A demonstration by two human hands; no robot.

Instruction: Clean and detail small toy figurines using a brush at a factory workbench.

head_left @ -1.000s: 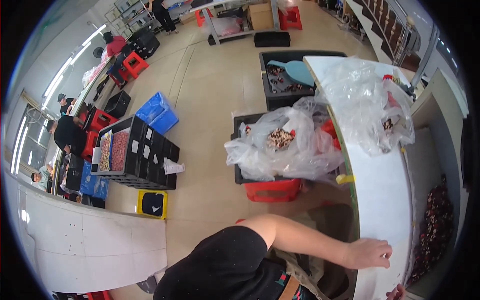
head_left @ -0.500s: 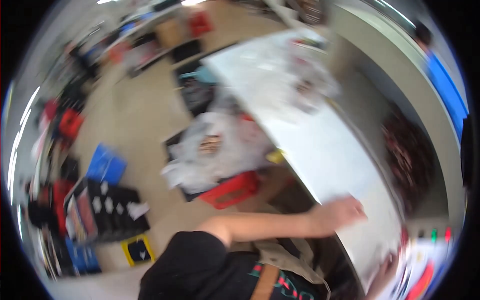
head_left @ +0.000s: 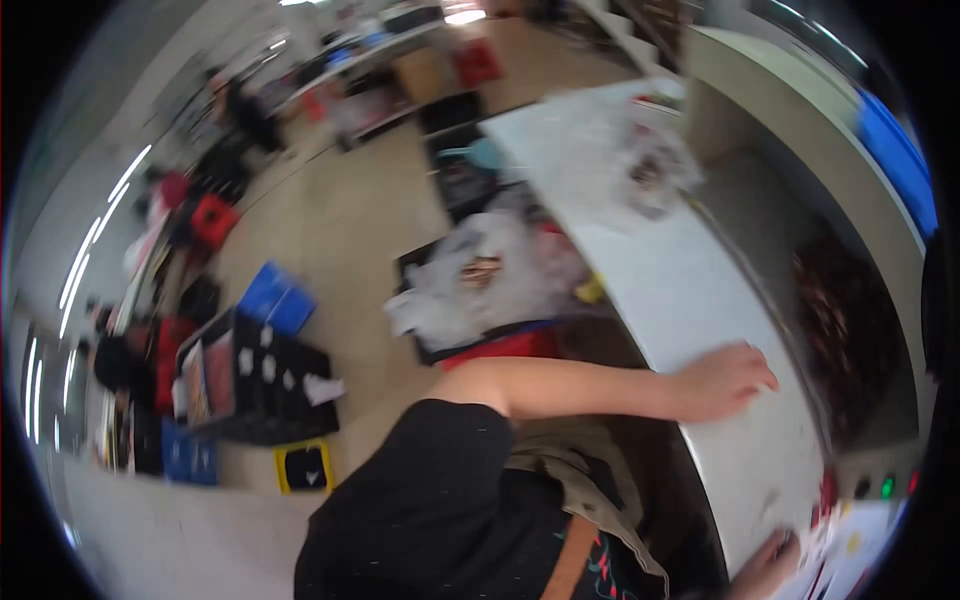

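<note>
My left hand reaches across my body and hovers over or rests on the white table; contact is hard to judge. Its fingers are curled together, and anything inside them is too small or blurred to name. Lower down, near the table's right end, is my right hand, partly cut off by the picture's edge. Its fingers are smeared and lie beside small red items and white sheets.
Clear plastic bags lie on the table's far end. Left of it stands a bin lined with plastic, holding brown pieces. A black crate and blue box sit on the floor. A beige machine housing borders the table.
The whole view has swung left, so the scene sits farther right in the picture. My left hand has moved slightly farther over the table, its fingers still curled.
</note>
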